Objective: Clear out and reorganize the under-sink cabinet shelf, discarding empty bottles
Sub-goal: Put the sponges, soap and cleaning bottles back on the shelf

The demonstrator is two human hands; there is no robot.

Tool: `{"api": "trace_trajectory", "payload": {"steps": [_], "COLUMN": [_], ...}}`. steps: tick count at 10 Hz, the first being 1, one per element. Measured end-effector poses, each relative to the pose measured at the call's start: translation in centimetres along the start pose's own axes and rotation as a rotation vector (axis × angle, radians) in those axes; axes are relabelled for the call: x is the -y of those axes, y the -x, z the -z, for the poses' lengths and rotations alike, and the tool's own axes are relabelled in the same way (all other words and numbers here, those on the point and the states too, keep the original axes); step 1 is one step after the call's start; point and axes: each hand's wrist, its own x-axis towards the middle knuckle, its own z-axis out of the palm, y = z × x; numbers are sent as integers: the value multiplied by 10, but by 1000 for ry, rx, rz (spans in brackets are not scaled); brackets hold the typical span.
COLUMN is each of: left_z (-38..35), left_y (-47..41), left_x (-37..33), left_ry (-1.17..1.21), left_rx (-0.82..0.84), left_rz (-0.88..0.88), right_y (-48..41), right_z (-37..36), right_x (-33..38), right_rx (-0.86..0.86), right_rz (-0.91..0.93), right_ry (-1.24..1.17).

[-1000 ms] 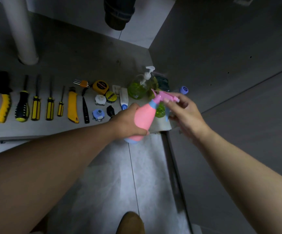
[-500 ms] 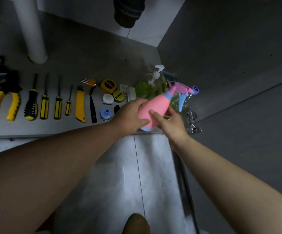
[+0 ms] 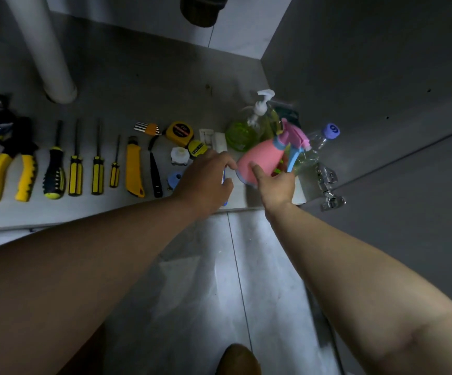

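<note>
At the right end of the cabinet shelf (image 3: 84, 212), the pink spray bottle (image 3: 257, 163) is tilted, with its nozzle toward the side wall. It is in front of a green pump bottle (image 3: 242, 131) and a clear bottle (image 3: 316, 147). The right hand (image 3: 276, 185) grasps it, thumb on the pink body. The left hand (image 3: 205, 180) is just beside it, fingers loosely curled and released.

The spray bottle (image 3: 257, 163) is pink with a blue collar and trigger and a magenta head. The soap bottle (image 3: 239, 133) is green with a white pump. The clear bottle (image 3: 317, 142) has a purple cap (image 3: 333, 129). The pliers (image 3: 11, 169), screwdrivers (image 3: 75, 174), knife (image 3: 133, 169) and tape measure (image 3: 183, 133) are yellow and black on the grey shelf (image 3: 138, 85).
</note>
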Motion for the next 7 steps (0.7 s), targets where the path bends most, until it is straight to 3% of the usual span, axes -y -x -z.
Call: {"api": "trace_trajectory", "payload": {"steps": [2,3,4,5,7], "left_z": [0,0,4,12,48], "left_y": [1,3,6,9,14], "left_x": [0,-1,-4,-20,-75], "left_ry": [-69,-101,-174,-285,-423], "left_rx": [30,53,95,197,583], "left_rz": [21,0,-34,-73,-114], "right_y": [1,7,27,52,81], "right_z": [1,6,20,46,106], "right_x": [-2,-2,4,23,66], "right_rx": [63,87,268,581,728], "right_rz": [-33,-118,-332,-417,-294], "right_ry": [21,104,146,108,69]}}
